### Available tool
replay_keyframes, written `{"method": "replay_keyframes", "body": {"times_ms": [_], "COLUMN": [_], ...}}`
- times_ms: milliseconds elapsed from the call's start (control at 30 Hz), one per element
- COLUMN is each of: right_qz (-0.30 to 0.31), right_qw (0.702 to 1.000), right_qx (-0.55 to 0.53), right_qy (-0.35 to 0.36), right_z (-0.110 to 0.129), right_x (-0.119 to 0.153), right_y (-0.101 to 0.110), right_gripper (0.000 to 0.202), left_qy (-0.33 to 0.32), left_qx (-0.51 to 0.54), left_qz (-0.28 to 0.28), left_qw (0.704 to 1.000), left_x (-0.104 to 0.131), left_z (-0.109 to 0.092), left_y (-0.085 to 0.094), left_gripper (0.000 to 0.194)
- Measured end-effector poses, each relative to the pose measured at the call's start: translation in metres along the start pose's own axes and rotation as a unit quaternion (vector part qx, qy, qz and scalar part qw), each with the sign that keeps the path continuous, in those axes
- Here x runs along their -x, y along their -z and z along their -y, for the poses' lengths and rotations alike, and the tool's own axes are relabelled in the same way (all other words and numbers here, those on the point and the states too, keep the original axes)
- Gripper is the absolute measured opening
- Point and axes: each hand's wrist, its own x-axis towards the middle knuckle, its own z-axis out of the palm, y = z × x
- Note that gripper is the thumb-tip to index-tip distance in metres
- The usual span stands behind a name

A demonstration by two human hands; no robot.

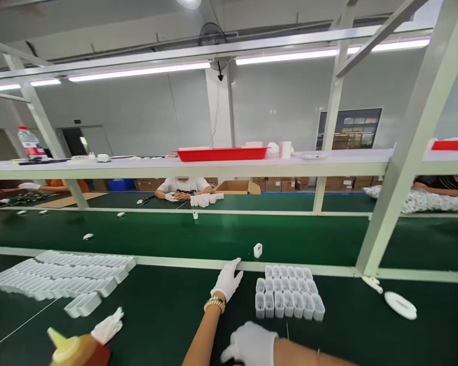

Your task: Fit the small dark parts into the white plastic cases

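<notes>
My left hand (228,279), in a white glove with a beaded bracelet at the wrist, reaches to the pale rail at the belt's near edge. Its fingers are spread and hold nothing. My right hand (250,343), also gloved, is low at the bottom edge with its fingers curled. Something dark shows under them, mostly cut off by the frame. Right of my left hand stand rows of small white open-topped cases (289,292). A single white case (258,250) stands upright on the green belt (156,236), just beyond the rail and apart from my hand.
Many white cases (61,274) lie in rows at left. Nearby are a yellow-red squeeze bottle (80,349) and a crumpled white glove (109,325). A white oval part (400,305) lies right, beside a slanting post (408,137). A shelf holds a red tray (221,154). A co-worker (183,189) sits opposite.
</notes>
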Motion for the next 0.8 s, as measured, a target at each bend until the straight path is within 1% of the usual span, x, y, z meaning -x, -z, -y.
{"method": "replay_keyframes", "body": {"times_ms": [67, 100, 167, 267, 333, 400, 467, 533, 633, 733, 800], "right_qz": [-0.074, -0.105, -0.187, -0.261, -0.312, -0.338, -0.364, -0.379, -0.378, -0.37, -0.365], "right_qw": [0.996, 0.991, 0.969, 0.928, 0.893, 0.886, 0.881, 0.877, 0.878, 0.883, 0.885], "right_qx": [-0.022, -0.054, -0.11, -0.168, -0.197, -0.194, -0.174, -0.155, -0.137, -0.119, -0.106], "right_qy": [-0.046, -0.069, -0.121, -0.204, -0.259, -0.25, -0.246, -0.253, -0.26, -0.265, -0.267], "right_z": [0.004, 0.006, 0.011, 0.015, 0.013, 0.007, 0.002, 0.002, 0.008, 0.012, 0.013], "right_x": [0.02, 0.034, 0.065, 0.102, 0.113, 0.115, 0.113, 0.11, 0.109, 0.11, 0.11], "right_y": [-0.001, -0.004, -0.015, -0.044, -0.066, -0.083, -0.092, -0.094, -0.091, -0.09, -0.092], "right_gripper": [0.032, 0.03, 0.031, 0.035, 0.043, 0.044, 0.042, 0.042, 0.041, 0.034, 0.029], "left_qy": [-0.008, -0.012, -0.022, -0.036, -0.043, -0.047, -0.047, -0.042, -0.023, -0.004, 0.004], "left_qx": [-0.005, -0.008, -0.007, 0.012, 0.03, 0.047, 0.061, 0.071, 0.078, 0.074, 0.068], "left_qz": [0.025, 0.039, 0.067, 0.094, 0.099, 0.1, 0.1, 0.104, 0.113, 0.12, 0.124], "left_qw": [1.0, 0.999, 0.998, 0.995, 0.994, 0.993, 0.992, 0.991, 0.99, 0.99, 0.99], "left_x": [0.009, 0.013, 0.021, 0.032, 0.039, 0.044, 0.045, 0.042, 0.033, 0.027, 0.026], "left_z": [0.0, -0.001, -0.001, -0.002, -0.003, -0.003, -0.004, -0.005, -0.007, -0.007, -0.006], "left_y": [0.009, 0.013, 0.021, 0.033, 0.042, 0.047, 0.049, 0.046, 0.039, 0.033, 0.031], "left_gripper": [0.044, 0.043, 0.04, 0.035, 0.031, 0.029, 0.028, 0.027, 0.029, 0.027, 0.03]}}
